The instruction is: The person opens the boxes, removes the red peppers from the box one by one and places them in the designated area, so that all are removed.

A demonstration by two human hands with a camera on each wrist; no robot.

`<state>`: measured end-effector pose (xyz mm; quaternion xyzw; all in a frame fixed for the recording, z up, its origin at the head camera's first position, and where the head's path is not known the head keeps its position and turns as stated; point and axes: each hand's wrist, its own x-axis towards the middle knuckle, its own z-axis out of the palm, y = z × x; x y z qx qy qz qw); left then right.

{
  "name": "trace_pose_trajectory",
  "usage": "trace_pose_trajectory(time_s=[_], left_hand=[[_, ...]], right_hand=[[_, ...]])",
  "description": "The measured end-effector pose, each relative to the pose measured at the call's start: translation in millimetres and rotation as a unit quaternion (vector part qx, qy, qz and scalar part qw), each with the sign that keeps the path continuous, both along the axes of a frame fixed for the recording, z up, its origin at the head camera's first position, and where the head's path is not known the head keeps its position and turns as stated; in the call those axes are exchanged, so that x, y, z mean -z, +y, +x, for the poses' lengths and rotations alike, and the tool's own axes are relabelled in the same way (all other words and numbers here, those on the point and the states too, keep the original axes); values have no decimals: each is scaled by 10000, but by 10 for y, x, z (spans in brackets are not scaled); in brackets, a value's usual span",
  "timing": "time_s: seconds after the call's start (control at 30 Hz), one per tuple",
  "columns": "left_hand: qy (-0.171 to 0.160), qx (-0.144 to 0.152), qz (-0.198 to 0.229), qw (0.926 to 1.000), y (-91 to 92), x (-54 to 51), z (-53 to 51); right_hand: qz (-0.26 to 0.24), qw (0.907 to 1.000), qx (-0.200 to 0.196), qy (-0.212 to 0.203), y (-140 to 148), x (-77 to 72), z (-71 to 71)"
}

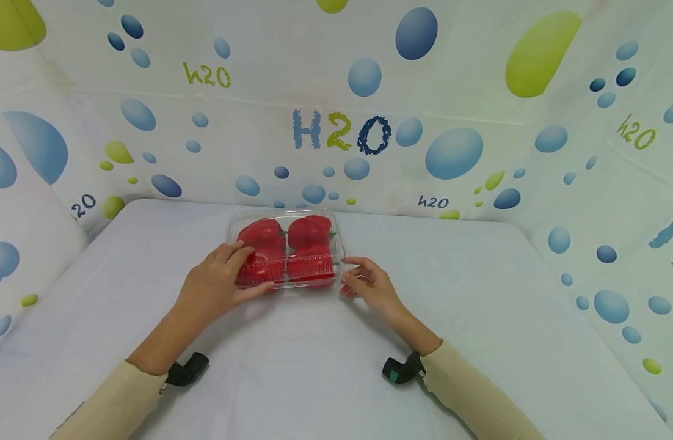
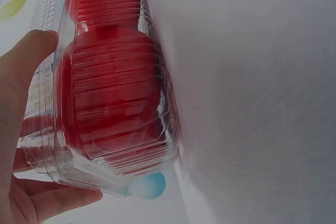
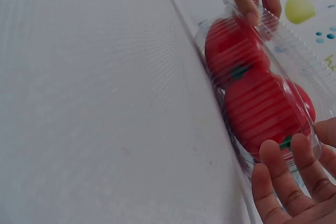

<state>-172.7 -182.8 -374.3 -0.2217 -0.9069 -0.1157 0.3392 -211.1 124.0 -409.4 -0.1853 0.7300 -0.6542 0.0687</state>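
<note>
Several red bell peppers [image 1: 309,231] with green stems sit inside a clear ribbed plastic clamshell container [image 1: 286,285] on the table. My left hand [image 1: 212,284] grips its left end, thumb along the front rim and fingers over the lid and side. The left wrist view shows the thumb [image 2: 39,43] on the rim and the other fingers round the end. At the opposite end, my right hand [image 1: 372,287] holds the front right corner with curved fingers. In the right wrist view, fingertips [image 3: 300,150] stand close before that end, and one finger lies at the rim.
A white cloth covers the table [image 1: 292,373]. Behind and at both sides hangs a white curtain [image 1: 292,55] with blue and green drops and H2O lettering. Black wrist devices [image 1: 188,369] show beneath both beige sleeves [image 1: 474,391].
</note>
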Motion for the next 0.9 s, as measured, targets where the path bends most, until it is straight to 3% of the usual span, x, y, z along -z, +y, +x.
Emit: trace_pose_trajectory(time_s=[0.2, 0.33, 0.57, 0.73, 0.9], left_hand=[[-68, 177, -103, 9998, -40, -23, -14], [-200, 60, -118, 9997, -63, -30, -11], [-637, -281, -66, 9975, -55, -41, -7], [-1172, -757, -91, 9902, -47, -64, 24], [-1472, -1157, -52, 9823, -51, -85, 58]], right_hand=[[-91, 9999, -52, 110, 6, 7, 1], [-90, 9999, -54, 133, 5, 6, 2], [-71, 9999, -12, 114, 0, -7, 9], [-113, 9999, -37, 126, -1, 1, 11], [-109, 9998, -34, 143, -3, 13, 8]])
